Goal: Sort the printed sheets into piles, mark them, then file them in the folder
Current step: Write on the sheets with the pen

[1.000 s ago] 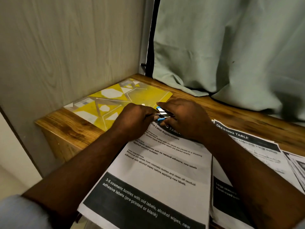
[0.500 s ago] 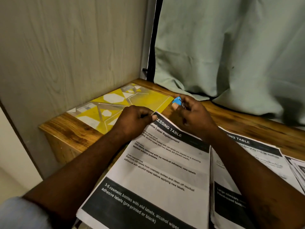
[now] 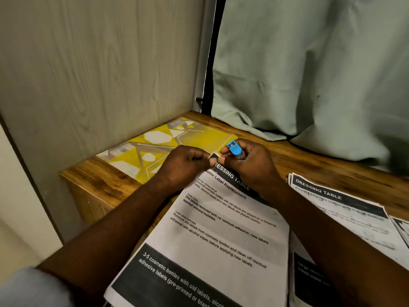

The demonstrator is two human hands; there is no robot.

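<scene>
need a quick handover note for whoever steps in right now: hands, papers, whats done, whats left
Left hand: pinches the top corner of the front pile, lifting it slightly.
Right hand: holds a blue clip just beside that corner; the clip is not on the sheets yet.
Elsewhere: a second pile lies to the right, and the edge of a third pile shows at far right. The yellow folder lies flat at the back left of the wooden table.
Done: sheets sorted into piles.
Left: clip the front pile, likely deal with the other piles, then file everything in the folder.
</scene>
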